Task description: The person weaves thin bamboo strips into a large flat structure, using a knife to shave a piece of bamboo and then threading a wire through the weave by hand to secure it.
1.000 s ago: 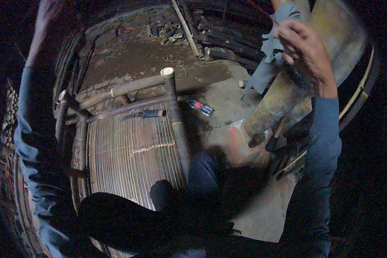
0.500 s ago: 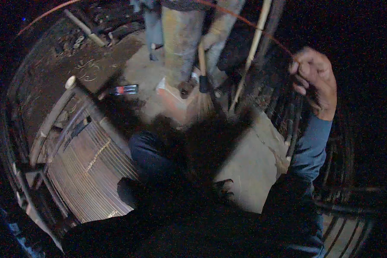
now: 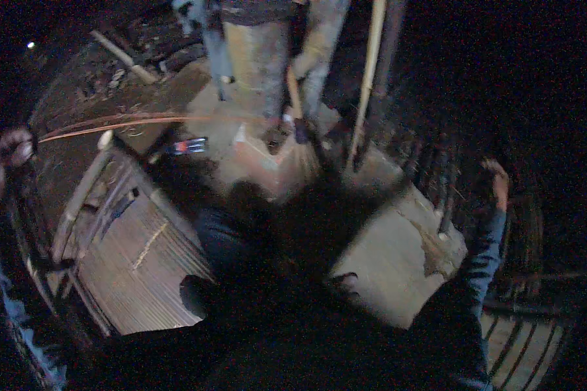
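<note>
At the far left edge, my left hand point(image 3: 17, 146) is raised and closed on a thin orange cord point(image 3: 124, 122). From that hand the cord stretches right across the scene, looking doubled and blurred toward the middle, where its far end fades out. Far to the right, my right hand point(image 3: 496, 171) is held out on a bent arm in a blue sleeve. It is dim and blurred, so its fingers and anything in them cannot be made out. No cord shows clearly beside it.
A slatted bamboo seat point(image 3: 153, 260) stands at lower left. Ahead are a plastic bottle point(image 3: 188, 146), an orange block-like object point(image 3: 261, 161), a wooden-handled broom point(image 3: 295, 94), a leaning pole point(image 3: 370, 72) and a yellowish-grey upright shape point(image 3: 257, 65). Dark rods point(image 3: 447, 189) stand at right.
My left hand has come into view at the left edge. The cord has dropped from the top of the view to lower across the scene. My right hand has moved lower and farther away.
</note>
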`<state>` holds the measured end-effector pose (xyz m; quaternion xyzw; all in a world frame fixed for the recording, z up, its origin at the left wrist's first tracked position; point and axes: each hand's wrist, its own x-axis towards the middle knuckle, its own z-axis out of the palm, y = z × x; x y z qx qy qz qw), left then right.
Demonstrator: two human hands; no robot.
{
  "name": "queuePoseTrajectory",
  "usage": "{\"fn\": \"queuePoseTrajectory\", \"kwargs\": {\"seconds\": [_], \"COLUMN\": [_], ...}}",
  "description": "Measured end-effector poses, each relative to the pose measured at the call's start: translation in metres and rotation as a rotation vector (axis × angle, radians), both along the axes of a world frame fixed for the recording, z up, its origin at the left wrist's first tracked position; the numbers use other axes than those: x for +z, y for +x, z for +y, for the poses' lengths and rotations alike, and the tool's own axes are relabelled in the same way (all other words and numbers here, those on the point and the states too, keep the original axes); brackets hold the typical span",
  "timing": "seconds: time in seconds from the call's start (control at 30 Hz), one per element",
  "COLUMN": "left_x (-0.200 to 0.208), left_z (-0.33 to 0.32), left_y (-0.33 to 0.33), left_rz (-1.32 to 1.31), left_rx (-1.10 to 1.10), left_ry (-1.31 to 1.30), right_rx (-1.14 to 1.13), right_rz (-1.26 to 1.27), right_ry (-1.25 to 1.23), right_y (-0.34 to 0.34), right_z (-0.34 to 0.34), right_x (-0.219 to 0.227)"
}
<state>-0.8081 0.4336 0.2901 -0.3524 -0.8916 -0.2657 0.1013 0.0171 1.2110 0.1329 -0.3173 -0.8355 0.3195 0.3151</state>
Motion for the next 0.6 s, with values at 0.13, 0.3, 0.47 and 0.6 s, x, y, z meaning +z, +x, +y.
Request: {"fn": "queuePoseTrajectory", "kwargs": {"seconds": [0.13,0.3,0.47,0.6], "left_x": [-0.017,0.071,0.081,0.134], "left_z": [-0.022,0.059,0.112,0.184], "left_y": [-0.005,0.015,-0.001,0.054], "left_rz": [-0.075,0.004,-0.007,0.015], "left_rx": [-0.031,-0.149,-0.401,-0.598], "left_ry": [0.099,-0.044,0.119,0.06], "right_rx": [-0.341,-0.508,-0.376,-0.597], "right_rz": [-0.368,-0.261,-0.117,-0.135], "right_ry": [0.36,0.008,-0.04,-0.085], "right_y": [0.12,0.092,0.074,0.025], "right_z": [0.081,-0.009,-0.011,-0.03], "right_x": [0.009,-0.133,-0.046,-0.063]}}
